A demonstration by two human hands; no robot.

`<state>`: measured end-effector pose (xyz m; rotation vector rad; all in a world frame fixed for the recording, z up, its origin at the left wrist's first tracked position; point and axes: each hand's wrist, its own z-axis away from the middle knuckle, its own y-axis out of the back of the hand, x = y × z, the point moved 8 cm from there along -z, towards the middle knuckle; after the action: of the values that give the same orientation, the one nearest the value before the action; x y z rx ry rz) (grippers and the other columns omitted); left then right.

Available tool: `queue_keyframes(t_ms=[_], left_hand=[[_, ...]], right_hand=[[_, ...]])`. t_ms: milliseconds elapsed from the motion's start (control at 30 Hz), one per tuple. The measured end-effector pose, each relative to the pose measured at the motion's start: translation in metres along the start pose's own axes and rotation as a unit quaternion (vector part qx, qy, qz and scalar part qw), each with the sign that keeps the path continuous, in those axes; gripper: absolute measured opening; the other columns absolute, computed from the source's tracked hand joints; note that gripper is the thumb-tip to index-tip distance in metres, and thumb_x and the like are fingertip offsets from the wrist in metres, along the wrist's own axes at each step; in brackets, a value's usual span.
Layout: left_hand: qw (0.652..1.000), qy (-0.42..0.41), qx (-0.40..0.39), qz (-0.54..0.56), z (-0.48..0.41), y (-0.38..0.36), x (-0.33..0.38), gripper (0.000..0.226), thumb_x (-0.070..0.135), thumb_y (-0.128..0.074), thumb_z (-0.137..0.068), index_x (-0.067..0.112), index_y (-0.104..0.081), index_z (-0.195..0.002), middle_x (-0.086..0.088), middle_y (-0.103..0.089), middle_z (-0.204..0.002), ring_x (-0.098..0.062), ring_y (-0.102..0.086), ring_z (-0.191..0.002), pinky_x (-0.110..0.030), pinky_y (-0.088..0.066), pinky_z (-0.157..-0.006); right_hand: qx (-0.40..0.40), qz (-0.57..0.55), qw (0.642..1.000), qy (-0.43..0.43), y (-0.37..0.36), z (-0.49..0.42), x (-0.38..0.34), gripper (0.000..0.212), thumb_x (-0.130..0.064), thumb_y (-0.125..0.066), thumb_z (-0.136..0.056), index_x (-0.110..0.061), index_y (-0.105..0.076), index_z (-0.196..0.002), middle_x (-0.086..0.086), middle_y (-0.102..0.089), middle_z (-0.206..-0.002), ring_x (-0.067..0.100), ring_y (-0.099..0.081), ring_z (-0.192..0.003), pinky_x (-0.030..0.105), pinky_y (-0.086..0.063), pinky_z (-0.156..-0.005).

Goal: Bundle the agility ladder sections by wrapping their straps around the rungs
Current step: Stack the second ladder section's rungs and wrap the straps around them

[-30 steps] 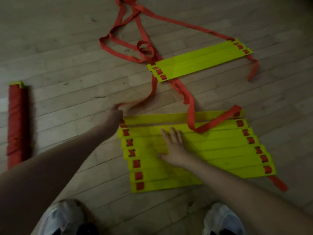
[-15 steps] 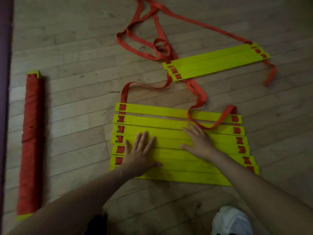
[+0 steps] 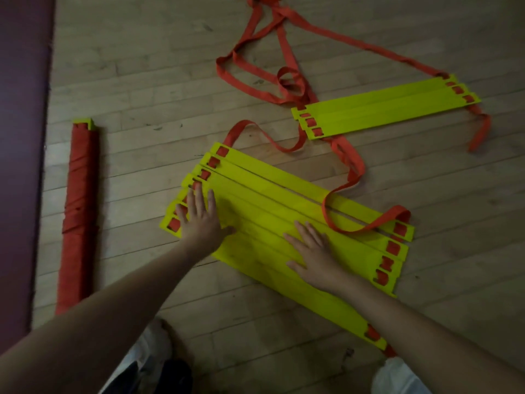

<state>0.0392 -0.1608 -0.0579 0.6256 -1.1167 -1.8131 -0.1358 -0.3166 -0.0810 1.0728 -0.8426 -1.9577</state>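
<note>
Fanned rungs (image 3: 270, 194) sit center on the floor (image 3: 142, 81). The left hand (image 3: 199, 220) is at their 9 o'clock ends and the right hand (image 3: 315, 257) mid-span. Both are flat, grip spread, pinching nothing. Imo the person should push the rungs into one square stack b4 wrapping the strap (image 3: 350, 163) trailing toward 1 o'clock.

Dim, soft indoor light; slight motion blur, wide-angle edge bending

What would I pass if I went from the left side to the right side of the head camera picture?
Dark maroon strip → strap-wrapped red bundle → left hand → right hand → loose orange strap end.
</note>
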Motion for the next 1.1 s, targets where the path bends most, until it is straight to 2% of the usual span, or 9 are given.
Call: queue_keyframes(t_ms=[133, 367, 600, 700, 767, 833, 900, 1000, 1100], left_hand=[[0.992, -0.001, -0.026, 0.127, 0.028, -0.038, 0.027, 0.086, 0.053, -0.045, -0.094, 0.011, 0.002, -0.153, -0.01, 0.015, -0.16, -0.027, 0.016, -0.147, -0.052, 0.001, -0.116], [0.943, 0.076, 0.091, 0.312, 0.043, -0.028, 0.016, 0.075, 0.006, -0.07, -0.079, 0.0, -0.031, -0.143, -0.026, -0.012, -0.151, -0.043, -0.016, -0.14, -0.043, -0.018, -0.114], [0.769, 0.365, 0.071, 0.52, 0.072, -0.051, -0.008, 0.07, 0.002, -0.066, -0.08, 0.005, -0.026, -0.137, -0.018, -0.023, -0.142, -0.035, -0.025, -0.133, -0.04, -0.024, -0.109], [0.625, 0.454, 0.042, 0.633, 0.078, -0.063, -0.009, 0.064, 0.005, -0.067, -0.083, 0.008, -0.026, -0.133, -0.016, -0.029, -0.14, -0.034, -0.037, -0.126, -0.042, -0.039, -0.101], [0.526, 0.468, 0.012, 0.71, 0.075, -0.074, -0.004, 0.043, 0.004, -0.058, -0.092, 0.008, -0.032, -0.126, -0.013, -0.046, -0.113, -0.027, -0.051, -0.1, -0.038, -0.051, -0.075], [0.55, 0.423, -0.018, 0.72, 0.066, -0.073, 0.0, 0.031, 0.001, -0.051, -0.095, 0.003, -0.044, -0.125, -0.015, -0.054, -0.102, -0.02, -0.051, -0.079, -0.028, -0.045, -0.056], [0.573, 0.396, -0.022, 0.717, 0.059, -0.073, 0.001, 0.034, 0.001, -0.053, -0.095, 0.002, -0.048, -0.129, -0.019, -0.055, -0.123, -0.023, -0.053, -0.086, -0.03, -0.047, -0.061], [0.549, 0.391, -0.03, 0.738, 0.059, -0.07, 0.006, 0.035, 0.008, -0.057, -0.095, 0.003, -0.049, -0.129, -0.017, -0.054, -0.13, -0.033, -0.055, -0.109, -0.041, -0.05, -0.082], [0.537, 0.359, -0.024, 0.763, 0.056, -0.069, 0.009, 0.027, 0.011, -0.055, -0.096, 0.007, -0.049, -0.122, -0.014, -0.057, -0.119, -0.027, -0.057, -0.091, -0.037, -0.049, -0.071]], right_hand=[[0.099, 0.036, 0.992, 0.074, 0.004, 0.014, -0.02, 0.05, -0.04, -0.082, -0.062, -0.016, -0.063, -0.101, 0.01, -0.061, -0.114, 0.024, -0.043, -0.113, 0.046, -0.054, -0.085], [0.056, -0.017, 0.997, -0.048, -0.001, 0.014, -0.015, 0.046, -0.042, -0.074, -0.077, -0.013, -0.053, -0.106, 0.007, -0.053, -0.11, 0.025, -0.049, -0.111, 0.034, -0.036, -0.09], [0.08, 0.013, 0.997, -0.016, 0.0, 0.021, -0.023, 0.043, -0.037, -0.07, -0.082, -0.011, -0.054, -0.112, 0.008, -0.051, -0.113, 0.027, -0.048, -0.112, 0.036, -0.039, -0.09], [0.071, 0.019, 0.997, -0.015, -0.001, 0.02, -0.023, 0.043, -0.04, -0.066, -0.085, -0.012, -0.053, -0.114, 0.007, -0.05, -0.114, 0.026, -0.047, -0.111, 0.036, -0.038, -0.091], [0.061, 0.013, 0.998, -0.012, -0.001, 0.018, -0.023, 0.043, -0.04, -0.065, -0.086, -0.012, -0.051, -0.115, 0.007, -0.05, -0.115, 0.026, -0.046, -0.112, 0.035, -0.036, -0.092], [0.054, -0.012, 0.998, -0.006, 0.0, 0.016, -0.02, 0.043, -0.04, -0.066, -0.085, -0.011, -0.052, -0.114, 0.008, -0.05, -0.115, 0.026, -0.047, -0.112, 0.035, -0.036, -0.092], [0.042, -0.036, 0.998, -0.013, 0.001, 0.013, -0.016, 0.046, -0.042, -0.067, -0.084, -0.011, -0.051, -0.113, 0.007, -0.05, -0.114, 0.025, -0.047, -0.112, 0.034, -0.037, -0.094], [0.036, -0.07, 0.997, -0.02, 0.004, 0.009, -0.013, 0.046, -0.041, -0.072, -0.081, -0.009, -0.054, -0.109, 0.008, -0.05, -0.11, 0.026, -0.049, -0.109, 0.034, -0.037, -0.093], [0.031, -0.119, 0.992, -0.025, 0.012, 0.005, -0.009, 0.041, -0.035, -0.074, -0.081, -0.007, -0.056, -0.105, 0.004, -0.047, -0.103, 0.021, -0.051, -0.101, 0.033, -0.041, -0.089]])
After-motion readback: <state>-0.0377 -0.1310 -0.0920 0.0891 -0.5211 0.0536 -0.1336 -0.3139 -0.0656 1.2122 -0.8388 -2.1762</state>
